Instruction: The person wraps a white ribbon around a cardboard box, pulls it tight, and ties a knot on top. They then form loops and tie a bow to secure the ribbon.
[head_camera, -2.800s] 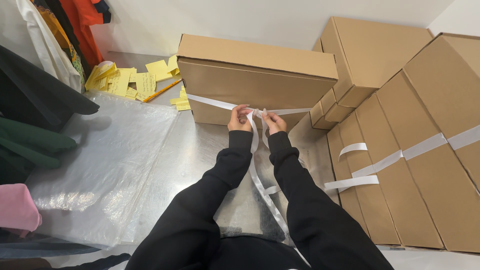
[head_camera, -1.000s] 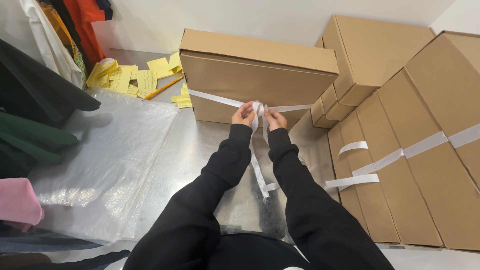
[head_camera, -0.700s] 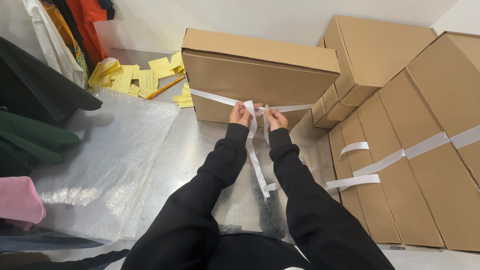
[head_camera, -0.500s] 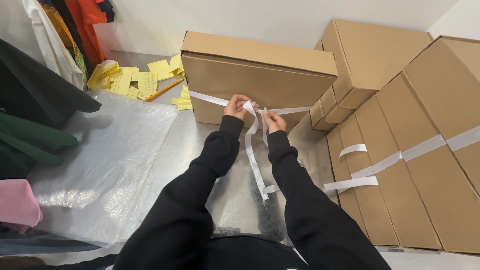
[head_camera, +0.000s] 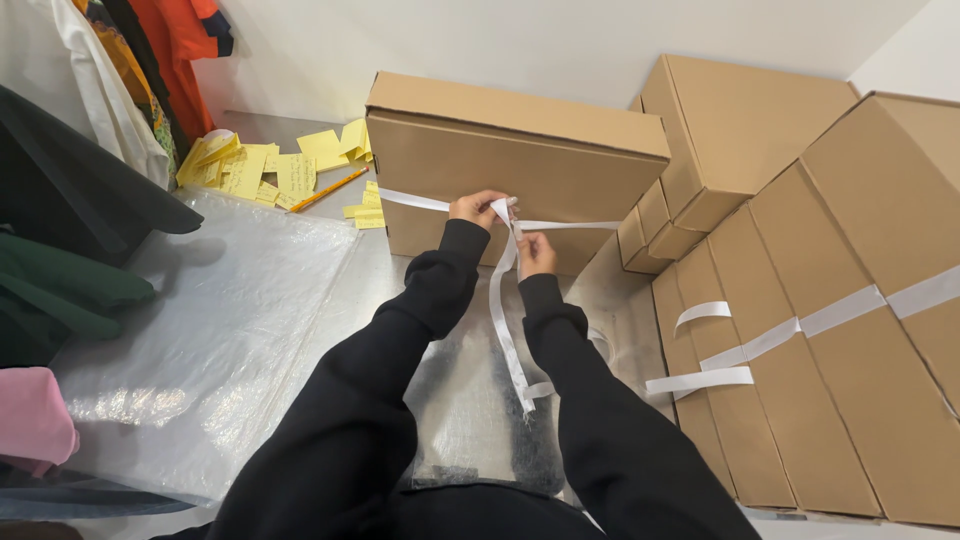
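Since before, left hand (head_camera: 478, 209) moved up, pinching white ribbon (head_camera: 503, 310) at brown box (head_camera: 510, 170); right hand (head_camera: 535, 252) grips it. Loose pull may undo the knot.

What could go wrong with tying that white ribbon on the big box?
The white ribbon runs around the cardboard box and both hands, left hand and right hand, pinch it at the front. If a pinch slips, it might go slack. The loose tails dangle down by the sleeves and could snag. The ribbon sits low on the box, so it might slide off.
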